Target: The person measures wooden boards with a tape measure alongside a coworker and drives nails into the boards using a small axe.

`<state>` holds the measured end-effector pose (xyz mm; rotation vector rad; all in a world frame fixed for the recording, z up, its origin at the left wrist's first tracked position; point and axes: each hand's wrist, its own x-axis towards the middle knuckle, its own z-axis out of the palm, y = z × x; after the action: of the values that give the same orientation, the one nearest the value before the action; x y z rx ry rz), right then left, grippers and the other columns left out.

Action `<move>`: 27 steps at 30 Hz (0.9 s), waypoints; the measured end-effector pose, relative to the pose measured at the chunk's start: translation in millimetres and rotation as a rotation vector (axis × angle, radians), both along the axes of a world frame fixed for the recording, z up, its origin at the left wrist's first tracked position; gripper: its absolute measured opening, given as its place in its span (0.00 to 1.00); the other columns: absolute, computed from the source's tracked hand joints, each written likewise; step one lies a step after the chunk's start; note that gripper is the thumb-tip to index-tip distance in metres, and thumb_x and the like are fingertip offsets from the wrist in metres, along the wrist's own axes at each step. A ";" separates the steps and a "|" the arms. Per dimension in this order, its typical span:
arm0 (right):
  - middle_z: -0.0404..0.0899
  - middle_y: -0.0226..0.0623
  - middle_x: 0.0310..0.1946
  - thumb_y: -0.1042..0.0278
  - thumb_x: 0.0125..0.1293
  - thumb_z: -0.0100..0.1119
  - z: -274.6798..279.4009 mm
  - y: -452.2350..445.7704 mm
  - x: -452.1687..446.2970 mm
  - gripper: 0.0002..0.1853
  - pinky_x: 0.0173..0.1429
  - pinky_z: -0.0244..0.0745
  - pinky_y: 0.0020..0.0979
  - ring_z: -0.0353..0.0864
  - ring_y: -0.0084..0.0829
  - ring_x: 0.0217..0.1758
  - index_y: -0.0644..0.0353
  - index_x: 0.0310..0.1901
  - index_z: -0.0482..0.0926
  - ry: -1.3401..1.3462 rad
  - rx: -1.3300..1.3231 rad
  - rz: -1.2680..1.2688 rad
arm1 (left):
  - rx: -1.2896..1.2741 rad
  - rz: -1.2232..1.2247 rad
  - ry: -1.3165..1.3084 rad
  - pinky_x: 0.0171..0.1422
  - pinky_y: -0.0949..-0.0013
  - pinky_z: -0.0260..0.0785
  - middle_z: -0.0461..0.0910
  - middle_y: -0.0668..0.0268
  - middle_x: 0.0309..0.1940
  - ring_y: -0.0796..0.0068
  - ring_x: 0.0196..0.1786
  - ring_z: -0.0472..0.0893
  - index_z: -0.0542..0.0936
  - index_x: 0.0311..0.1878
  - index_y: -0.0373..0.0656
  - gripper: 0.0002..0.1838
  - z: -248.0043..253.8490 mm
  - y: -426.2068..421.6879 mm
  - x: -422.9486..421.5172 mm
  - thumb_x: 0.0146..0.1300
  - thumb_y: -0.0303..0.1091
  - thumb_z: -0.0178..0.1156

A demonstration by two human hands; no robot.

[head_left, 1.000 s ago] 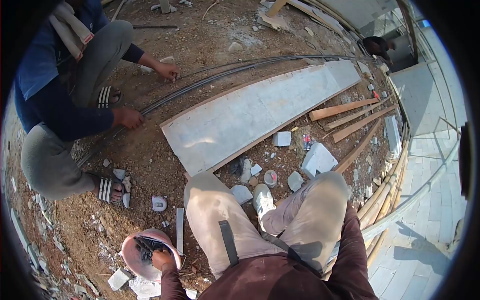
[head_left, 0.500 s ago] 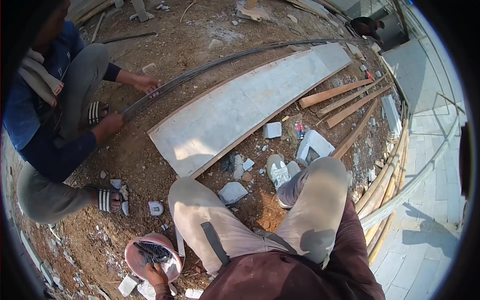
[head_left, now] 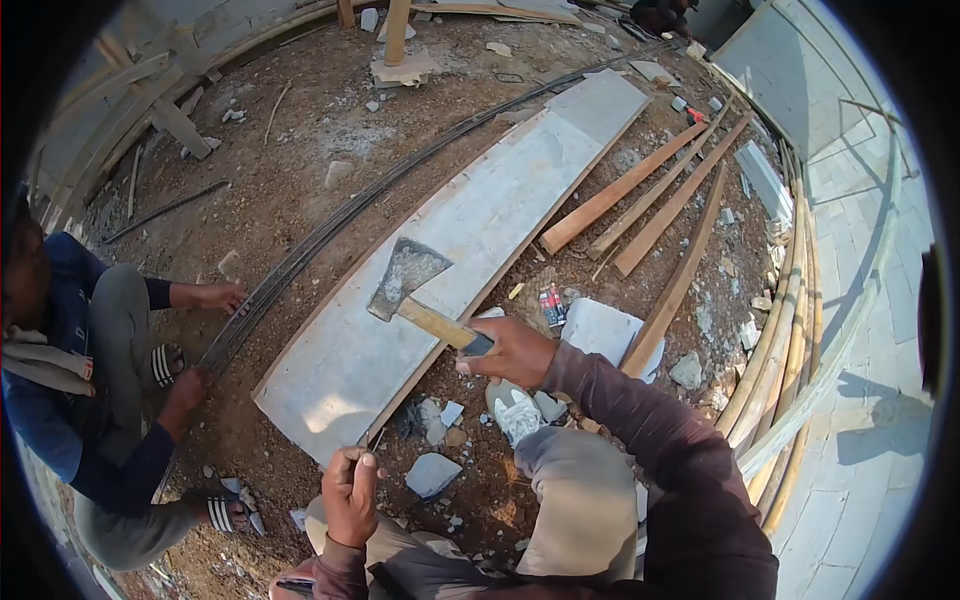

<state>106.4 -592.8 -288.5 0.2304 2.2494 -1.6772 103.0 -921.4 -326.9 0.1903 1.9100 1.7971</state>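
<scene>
My right hand (head_left: 515, 352) is closed round the dark end of a short wooden handle. The handle belongs to a hatchet-like tool (head_left: 408, 275) with a broad, dusty metal head, held above the long grey panel (head_left: 480, 220). Near the panel's lower end, my left hand (head_left: 350, 492) has its thumb and fingers pinched together around a thin, small item, possibly a nail, too small to name surely. The panel has wooden strips along its edges and lies on the dirt.
At the left a crouching person (head_left: 60, 370) holds long dark rods (head_left: 340, 215). Wooden strips (head_left: 620, 190) and bamboo poles (head_left: 795, 360) lie to the right. Broken white blocks (head_left: 432, 474) are near my feet. Another person (head_left: 660, 15) is far off.
My left hand has left the pink bucket and moved up to the panel's lower end. My right hand has come forward with the hatchet-like tool. The view has shifted.
</scene>
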 end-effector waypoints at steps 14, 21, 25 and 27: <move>0.80 0.30 0.28 0.70 0.69 0.62 -123.4 7.6 37.5 0.08 0.26 0.72 0.23 0.76 0.17 0.21 0.67 0.41 0.77 -0.062 -0.334 -0.376 | 0.126 -0.309 -0.373 0.49 0.71 0.75 0.80 0.63 0.38 0.74 0.43 0.83 0.74 0.49 0.35 0.11 -110.6 128.7 -16.0 0.78 0.33 0.48; 0.79 0.28 0.24 0.72 0.67 0.63 -133.4 -4.6 71.0 0.06 0.25 0.72 0.22 0.75 0.15 0.21 0.66 0.38 0.79 -0.227 -0.158 -0.364 | 0.386 -0.347 -0.382 0.48 0.69 0.77 0.82 0.60 0.37 0.72 0.42 0.84 0.69 0.53 0.38 0.12 -170.2 129.6 27.3 0.79 0.36 0.44; 0.78 0.27 0.23 0.71 0.67 0.64 -129.7 -9.7 68.3 0.07 0.24 0.71 0.22 0.74 0.15 0.21 0.65 0.38 0.78 -0.218 -0.147 -0.347 | 0.379 -0.250 -0.838 0.44 0.73 0.72 0.81 0.62 0.36 0.77 0.35 0.80 0.73 0.46 0.37 0.15 -170.6 132.1 17.7 0.80 0.40 0.45; 0.78 0.28 0.23 0.70 0.67 0.64 -134.7 -12.5 63.4 0.07 0.24 0.71 0.23 0.75 0.16 0.20 0.65 0.38 0.78 -0.211 -0.136 -0.324 | 0.231 -0.234 -0.657 0.42 0.73 0.71 0.80 0.63 0.36 0.78 0.34 0.78 0.74 0.48 0.36 0.17 -168.1 128.6 18.0 0.80 0.42 0.45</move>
<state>169.7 -605.3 -423.2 0.7356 2.0149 -1.8547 121.0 -792.8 -495.0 -0.0905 1.1740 1.6476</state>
